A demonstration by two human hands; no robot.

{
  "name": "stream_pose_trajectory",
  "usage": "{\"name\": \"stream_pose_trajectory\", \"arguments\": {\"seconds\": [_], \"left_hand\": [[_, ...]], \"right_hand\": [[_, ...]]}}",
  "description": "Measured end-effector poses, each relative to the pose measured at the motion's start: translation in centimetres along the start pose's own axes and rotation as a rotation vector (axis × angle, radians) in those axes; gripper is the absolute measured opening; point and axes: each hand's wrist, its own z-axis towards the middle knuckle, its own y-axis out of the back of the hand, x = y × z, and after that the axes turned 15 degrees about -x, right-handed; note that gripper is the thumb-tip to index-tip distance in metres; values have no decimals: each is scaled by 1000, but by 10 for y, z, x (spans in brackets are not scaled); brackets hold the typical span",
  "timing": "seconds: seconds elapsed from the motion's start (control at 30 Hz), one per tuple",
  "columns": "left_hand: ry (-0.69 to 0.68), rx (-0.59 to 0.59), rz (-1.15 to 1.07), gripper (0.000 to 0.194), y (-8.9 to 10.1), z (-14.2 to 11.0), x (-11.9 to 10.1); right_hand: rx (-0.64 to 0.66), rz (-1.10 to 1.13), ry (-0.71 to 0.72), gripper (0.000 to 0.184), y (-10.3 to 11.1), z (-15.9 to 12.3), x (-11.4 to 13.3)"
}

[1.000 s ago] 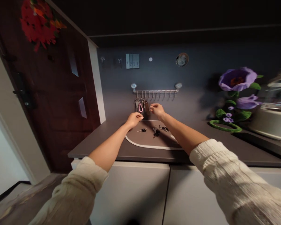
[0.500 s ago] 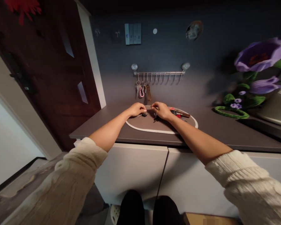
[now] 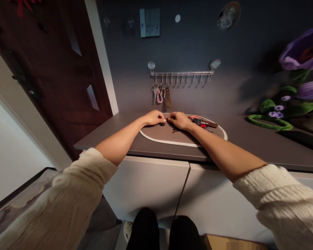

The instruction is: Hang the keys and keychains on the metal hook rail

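On the brown, white-rimmed mat (image 3: 169, 141), a small key with a black head (image 3: 161, 124) lies just under my left hand (image 3: 154, 118). The fingers of that hand are pinched together at the key's ring end. My right hand (image 3: 179, 121) is low over the mat, thumb and fingers closed; whatever is between the fingertips is hidden. Small dark keys (image 3: 175, 131) stick out below its palm. A heap of keys with red and black parts (image 3: 199, 122) lies beyond the right wrist. Keys with a pink carabiner (image 3: 159, 96) and a brown strap (image 3: 168, 98) hang from the rack.
The clear hook rack (image 3: 182, 73) is fixed to the dark wall by two suction cups. Purple felt flowers with a green ring base (image 3: 270, 123) stand at the right of the counter (image 3: 114, 133). A dark red door (image 3: 67, 80) is at the left.
Both hands have come down from near the hanging keys to the mat. The brown strap now hangs free of my right hand. The view has tilted downward.
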Motion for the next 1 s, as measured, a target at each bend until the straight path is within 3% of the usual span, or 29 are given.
{"name": "stream_pose_trajectory", "arguments": {"seconds": [0.57,0.77,1.0], "left_hand": [[119,-153,-314,16,1,2,-8],[195,-272,-460,14,2,5,-7],[294,-324,-604,11,-4,6,-8]], "right_hand": [[-20,78,-29,11,3,2,2],[-60,210,-91,13,5,3,5],[-124,408,-147,13,2,5,4]]}}
